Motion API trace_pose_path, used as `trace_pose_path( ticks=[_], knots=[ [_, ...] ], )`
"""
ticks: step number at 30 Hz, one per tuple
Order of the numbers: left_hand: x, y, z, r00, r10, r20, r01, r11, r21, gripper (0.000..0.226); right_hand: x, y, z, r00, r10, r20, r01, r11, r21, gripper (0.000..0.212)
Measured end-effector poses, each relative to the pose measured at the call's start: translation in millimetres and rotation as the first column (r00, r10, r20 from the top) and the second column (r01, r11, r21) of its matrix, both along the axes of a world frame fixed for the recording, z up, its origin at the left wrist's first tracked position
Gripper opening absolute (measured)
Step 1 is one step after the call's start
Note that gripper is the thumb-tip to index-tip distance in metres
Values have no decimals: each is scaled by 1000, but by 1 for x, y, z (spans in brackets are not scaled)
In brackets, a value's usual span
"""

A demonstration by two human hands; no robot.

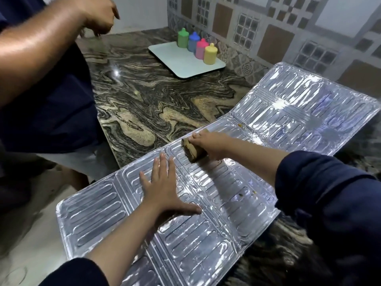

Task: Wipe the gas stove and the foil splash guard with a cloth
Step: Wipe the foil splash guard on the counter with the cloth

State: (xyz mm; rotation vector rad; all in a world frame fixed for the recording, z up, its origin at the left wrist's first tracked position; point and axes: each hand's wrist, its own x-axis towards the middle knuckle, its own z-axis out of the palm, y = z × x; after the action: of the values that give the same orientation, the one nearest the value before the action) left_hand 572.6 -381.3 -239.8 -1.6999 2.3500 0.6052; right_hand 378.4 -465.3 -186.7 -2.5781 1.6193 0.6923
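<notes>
Left hand: the left hand (165, 193) is lying flat and open, palm down, fingers spread, pressing on the foil splash guard (206, 203); it is gripping nothing.
Right hand: the right hand (210, 144) is closing over a folded cloth (192, 150), holding it down against the foil just beyond and to the right of the left hand's fingertips.
Cloth: brownish and bunched, it is showing mostly at the left of the right hand, touching the foil near a fold line.
Foil splash guard: the embossed silver sheet is lying unfolded across the tabletop (154, 100), stretching from under both hands; its near-left end is hanging past the tabletop edge over the floor (31, 234), below and left of the left hand, while its far end is rising toward the tiled wall (288, 27), beyond and right of the right hand.
Sleeves: both forearms are coming out of dark blue sleeves (329, 203).
Tray: a pale tray (175, 58) is sitting on the tabletop well beyond the right hand, near the wall.
Bottles: four small capped bottles, green (183, 37), blue (193, 41), pink (202, 48) and yellow (210, 53), are standing in a row on the tray's far side.
Second person: another person's arm (51, 42) is reaching in at upper left, far from both hands, its hand blurred.
</notes>
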Motion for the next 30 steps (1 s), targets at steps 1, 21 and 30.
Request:
trace_pose_path(
  ticks=[1, 21, 30],
  knots=[
    [0, 0, 1, 1000, 2, 2, -2, 1000, 1, 170, 1, 1, 0, 999, 28, -40, -29, 999, -21, 87],
    [0, 0, 13, 999, 42, 12, -43, 997, 70, 175, -55, 151, 34, 979, 30, -200, 59, 903, 426, 71],
    [-1, 2, 22, 999, 21, 24, -23, 993, 115, 177, -69, 163, 52, 933, -310, -183, 351, 669, 655, 67]
  ],
)
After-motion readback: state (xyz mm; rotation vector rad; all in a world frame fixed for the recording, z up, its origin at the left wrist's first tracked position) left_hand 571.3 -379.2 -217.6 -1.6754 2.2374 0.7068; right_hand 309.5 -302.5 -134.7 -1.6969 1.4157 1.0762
